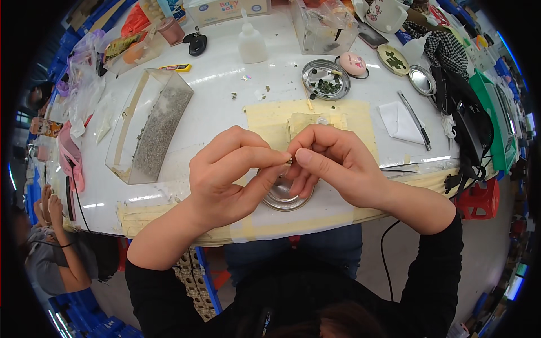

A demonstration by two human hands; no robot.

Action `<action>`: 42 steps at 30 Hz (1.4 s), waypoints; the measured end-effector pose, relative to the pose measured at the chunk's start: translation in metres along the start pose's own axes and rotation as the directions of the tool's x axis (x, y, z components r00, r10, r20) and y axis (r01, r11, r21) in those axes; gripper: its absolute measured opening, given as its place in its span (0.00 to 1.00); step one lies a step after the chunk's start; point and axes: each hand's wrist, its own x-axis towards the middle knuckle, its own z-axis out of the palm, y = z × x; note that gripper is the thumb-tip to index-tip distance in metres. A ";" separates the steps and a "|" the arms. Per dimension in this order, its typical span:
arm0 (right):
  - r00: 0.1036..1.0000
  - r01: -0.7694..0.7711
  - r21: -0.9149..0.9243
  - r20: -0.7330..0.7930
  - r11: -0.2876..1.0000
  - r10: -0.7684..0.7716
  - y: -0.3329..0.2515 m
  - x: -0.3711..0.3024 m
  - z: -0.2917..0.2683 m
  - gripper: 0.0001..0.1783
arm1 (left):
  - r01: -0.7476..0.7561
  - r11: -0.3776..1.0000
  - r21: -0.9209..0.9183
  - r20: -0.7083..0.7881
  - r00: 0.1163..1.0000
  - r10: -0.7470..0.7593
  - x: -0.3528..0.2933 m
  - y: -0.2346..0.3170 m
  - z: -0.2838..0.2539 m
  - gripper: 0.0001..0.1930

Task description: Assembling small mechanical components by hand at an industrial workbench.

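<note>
Over a round silvery metal dish (282,200), presumably for catching drops, a tiny brownish piece (289,161) is pinched by the left hand (234,172); the curled right hand (345,168)'s hold cannot be told.

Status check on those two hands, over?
Left hand: pinching tiny piece. Right hand: curled close beside it, contact unclear. Round metal dish beneath, partly hidden by hands.

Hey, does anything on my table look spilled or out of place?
Possibly: a few dark bits lie loose on the table, left of the metal dish holding dark green pieces. They look strayed, but I can't tell their source.
</note>
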 end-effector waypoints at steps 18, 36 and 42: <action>0.944 0.259 -0.416 -0.081 0.872 -0.320 0.009 -0.002 0.004 0.06 | -0.052 0.985 0.166 -0.012 0.998 0.055 0.001 0.002 0.004 0.11; 0.999 0.035 -0.040 -0.006 0.999 -0.035 0.003 0.000 0.001 0.10 | 0.063 0.998 -0.006 0.017 0.998 -0.063 0.000 0.000 -0.001 0.09; 0.999 0.031 -0.033 -0.013 0.999 -0.032 0.003 0.000 0.001 0.10 | 0.058 0.998 0.000 0.019 0.998 -0.058 0.000 0.000 -0.001 0.09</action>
